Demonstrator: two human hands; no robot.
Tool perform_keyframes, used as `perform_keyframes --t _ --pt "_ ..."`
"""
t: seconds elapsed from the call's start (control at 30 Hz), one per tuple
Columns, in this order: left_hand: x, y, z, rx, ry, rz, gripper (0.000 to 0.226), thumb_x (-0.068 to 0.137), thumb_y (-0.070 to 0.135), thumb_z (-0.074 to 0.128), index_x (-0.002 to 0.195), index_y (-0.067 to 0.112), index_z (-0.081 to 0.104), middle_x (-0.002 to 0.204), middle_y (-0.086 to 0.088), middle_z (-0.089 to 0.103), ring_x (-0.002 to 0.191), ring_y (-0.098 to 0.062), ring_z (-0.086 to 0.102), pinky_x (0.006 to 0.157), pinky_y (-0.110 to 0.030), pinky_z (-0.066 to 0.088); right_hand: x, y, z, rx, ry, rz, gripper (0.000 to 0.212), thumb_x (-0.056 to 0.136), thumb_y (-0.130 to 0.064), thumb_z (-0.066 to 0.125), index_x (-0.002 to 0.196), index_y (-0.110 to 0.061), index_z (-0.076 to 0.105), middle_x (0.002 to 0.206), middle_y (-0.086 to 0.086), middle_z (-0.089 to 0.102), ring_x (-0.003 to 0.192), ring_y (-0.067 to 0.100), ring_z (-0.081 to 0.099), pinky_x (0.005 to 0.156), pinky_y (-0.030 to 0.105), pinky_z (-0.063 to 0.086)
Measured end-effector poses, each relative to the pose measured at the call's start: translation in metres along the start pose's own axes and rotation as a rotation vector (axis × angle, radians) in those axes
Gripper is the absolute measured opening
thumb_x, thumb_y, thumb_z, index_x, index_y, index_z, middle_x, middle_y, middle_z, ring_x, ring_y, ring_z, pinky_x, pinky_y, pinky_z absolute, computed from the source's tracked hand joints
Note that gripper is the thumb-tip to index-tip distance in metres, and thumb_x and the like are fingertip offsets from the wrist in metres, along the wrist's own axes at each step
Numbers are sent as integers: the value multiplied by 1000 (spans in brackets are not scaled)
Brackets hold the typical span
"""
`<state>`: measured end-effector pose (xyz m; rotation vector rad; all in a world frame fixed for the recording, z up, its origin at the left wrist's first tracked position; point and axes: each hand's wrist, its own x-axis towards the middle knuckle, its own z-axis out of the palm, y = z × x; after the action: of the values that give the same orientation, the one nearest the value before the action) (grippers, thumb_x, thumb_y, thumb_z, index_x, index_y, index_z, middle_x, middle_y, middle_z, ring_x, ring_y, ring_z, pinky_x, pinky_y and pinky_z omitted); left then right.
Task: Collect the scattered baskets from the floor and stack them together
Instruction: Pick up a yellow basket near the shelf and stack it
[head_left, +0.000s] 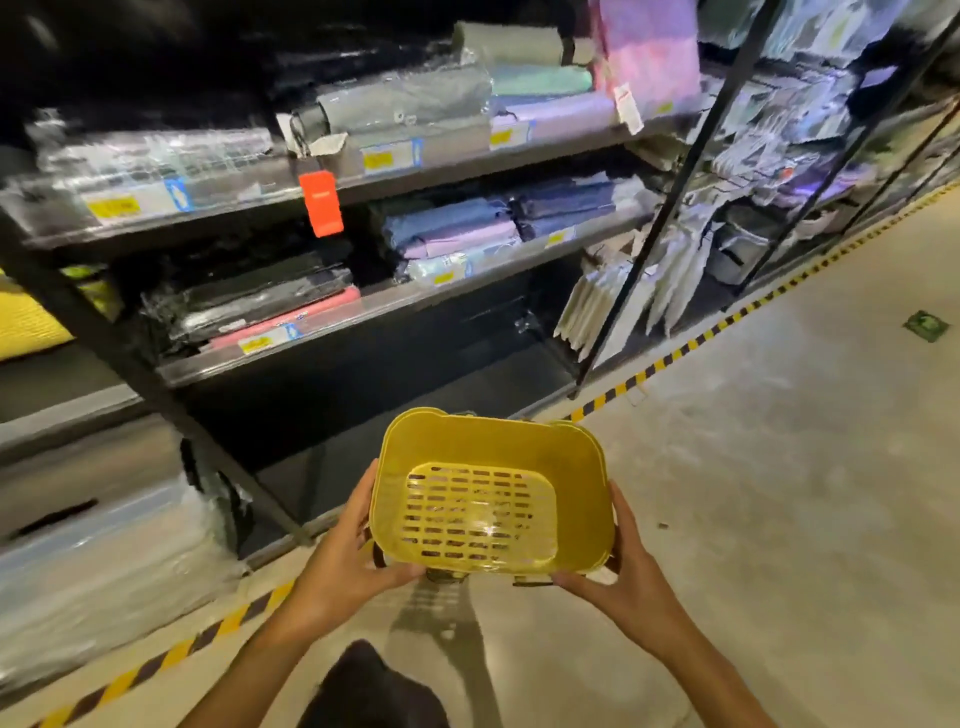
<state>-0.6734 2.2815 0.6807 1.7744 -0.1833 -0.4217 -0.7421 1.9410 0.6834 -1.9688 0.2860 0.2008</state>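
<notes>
Basket (491, 493), yellow slotted plastic, sits at 6 o'clock, held off the floor (779, 467). Left hand (343, 556) and right hand (623, 566) each grip a side rim. Looks light, stiff, slightly slick; rims likely the best hold. No other baskets visible.

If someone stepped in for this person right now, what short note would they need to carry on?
Left hand: grips the left side of the yellow basket.
Right hand: grips its right side.
The basket is held in the air, open top toward the camera, slotted bottom visible, nothing inside, beside the shelving.
Done: one basket picked up.
Left: no stack or other baskets are in view on the floor; find them and nest this one with them.
</notes>
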Motion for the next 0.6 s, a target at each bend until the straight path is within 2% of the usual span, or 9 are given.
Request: perform_keyframes --t 0.13,0.2,0.27,0.33,0.43,0.53,0.6 --pt "-10 -9 21 -39 163 -60 127 62 32 93 160 41 11 149 39 40 142 1 42 117 -41 41 47 1 -13 -49 -165 -12 123 64 -60 88 146 -70 -3 125 -63 35 114 -21 51 82 3 51" --pt "-5 -17 25 -32 229 -85 122 63 34 92 158 44 15 151 36 39 140 0 44 113 -36 45 72 1 -13 -38 -243 -9 127 63 -63 87 152 -61 -3 131 -56 39 123 -13 53 94 13 52" --pt "8 -27 25 -54 279 -106 119 64 33 92 156 46 18 151 30 43 137 -2 49 107 -30 50 96 3 -8 -57 -302 -24 127 68 -55 86 156 -52 -6 135 -52 40 128 -8 52 100 19 51" --pt "25 -38 23 -73 285 -142 118 64 28 93 155 46 19 148 27 48 133 -3 53 100 -22 53 116 11 -3 -64 -331 1 124 74 -44 85 157 -49 -7 134 -53 38 128 -9 51 98 15 51" --pt "56 -54 23 -84 253 -200 122 64 28 93 157 45 16 141 40 47 130 6 52 93 -11 52 142 26 2 -40 -332 72 116 79 -35 84 152 -55 -3 132 -56 37 124 -17 50 90 9 51" --pt "90 -76 27 -86 223 -260 126 66 26 93 159 42 9 136 51 42 128 14 49 92 -9 50 180 45 1 -66 -351 58 113 81 -26 85 149 -58 0 127 -59 38 117 -27 47 80 2 49" --pt "109 -93 35 -97 212 -321 126 69 22 93 158 44 7 135 48 44 122 22 48 86 -5 50 202 58 0 -78 -382 124 114 81 -17 85 151 -53 1 126 -58 40 117 -28 46 80 1 49"
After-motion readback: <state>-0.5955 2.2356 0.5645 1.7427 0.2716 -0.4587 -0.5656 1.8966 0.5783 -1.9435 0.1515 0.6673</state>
